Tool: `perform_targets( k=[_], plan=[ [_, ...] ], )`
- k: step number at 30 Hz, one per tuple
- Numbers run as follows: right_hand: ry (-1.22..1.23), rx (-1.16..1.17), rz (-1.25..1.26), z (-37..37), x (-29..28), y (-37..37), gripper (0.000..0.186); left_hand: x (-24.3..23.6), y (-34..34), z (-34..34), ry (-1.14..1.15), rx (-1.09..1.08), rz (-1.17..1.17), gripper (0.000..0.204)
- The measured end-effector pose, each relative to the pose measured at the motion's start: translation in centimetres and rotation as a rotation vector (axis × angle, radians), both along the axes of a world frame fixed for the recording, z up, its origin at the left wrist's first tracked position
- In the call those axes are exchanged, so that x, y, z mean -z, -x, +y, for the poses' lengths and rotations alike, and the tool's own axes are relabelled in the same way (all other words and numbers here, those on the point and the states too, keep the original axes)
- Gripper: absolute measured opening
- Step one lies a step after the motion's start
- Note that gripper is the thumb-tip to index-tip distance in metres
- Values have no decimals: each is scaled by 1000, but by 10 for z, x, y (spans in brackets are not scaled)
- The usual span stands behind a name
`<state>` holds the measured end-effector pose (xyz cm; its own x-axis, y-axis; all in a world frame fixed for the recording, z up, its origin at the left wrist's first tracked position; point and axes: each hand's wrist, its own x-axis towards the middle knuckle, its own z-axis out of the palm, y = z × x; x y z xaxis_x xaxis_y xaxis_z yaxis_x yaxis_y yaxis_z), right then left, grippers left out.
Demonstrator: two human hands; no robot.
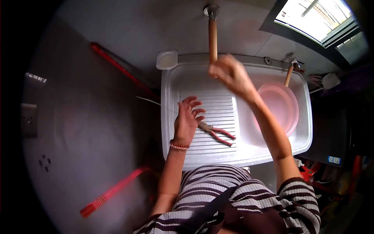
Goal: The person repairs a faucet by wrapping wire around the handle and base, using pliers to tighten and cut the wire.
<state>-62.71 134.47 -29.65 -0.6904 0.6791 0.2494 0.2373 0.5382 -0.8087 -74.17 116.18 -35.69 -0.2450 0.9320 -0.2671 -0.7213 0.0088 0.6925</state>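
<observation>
My right hand (230, 76), slightly blurred, is closed at the lower end of a tan tube (212, 37) hanging from a metal wall tap (211, 11). My left hand (187, 117), wearing a beaded bracelet, has its fingers spread and curved over the ridged washboard half of a white sink (206, 156). Red-handled pliers (218, 132) lie on the ridges just right of that hand, their head partly behind it. A pink basin (280, 109) sits in the sink's right compartment.
A second tap (293, 62) with a tan tube stands over the basin, below a window (311, 17). A white container (166, 59) sits at the sink's back-left corner. Red hoses (113, 191) extend at the left. A dark surface (327, 136) and clutter flank the sink's right.
</observation>
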Motion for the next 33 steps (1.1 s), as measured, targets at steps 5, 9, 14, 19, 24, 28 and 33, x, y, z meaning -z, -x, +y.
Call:
perform_targets(
  k=[5, 9, 14, 19, 24, 28, 33],
  plan=[
    [276, -111, -87, -107, 30, -34, 30, -1, -25, 19, 70, -15, 204, 60],
    [486, 178, 0, -126, 41, -51, 17, -5, -45, 28, -22, 31, 312, 43],
    [323, 307, 198, -111, 69, -88, 12, -15, -17, 33, -121, -109, 282, 18],
    [359, 294, -40, -94, 51, -101, 16, -22, -10, 48, -56, -21, 275, 20],
    [153, 162, -20, -64, 25, -79, 15, -21, -14, 63, -82, 101, 218, 23],
    [-140, 238, 11, 5, 14, -93, 17, -29, 18, 93, -125, 2, 407, 26],
    [-539, 332, -272, 98, -3, -74, 13, -15, 75, 142, -94, -65, 508, 25]
  ],
)
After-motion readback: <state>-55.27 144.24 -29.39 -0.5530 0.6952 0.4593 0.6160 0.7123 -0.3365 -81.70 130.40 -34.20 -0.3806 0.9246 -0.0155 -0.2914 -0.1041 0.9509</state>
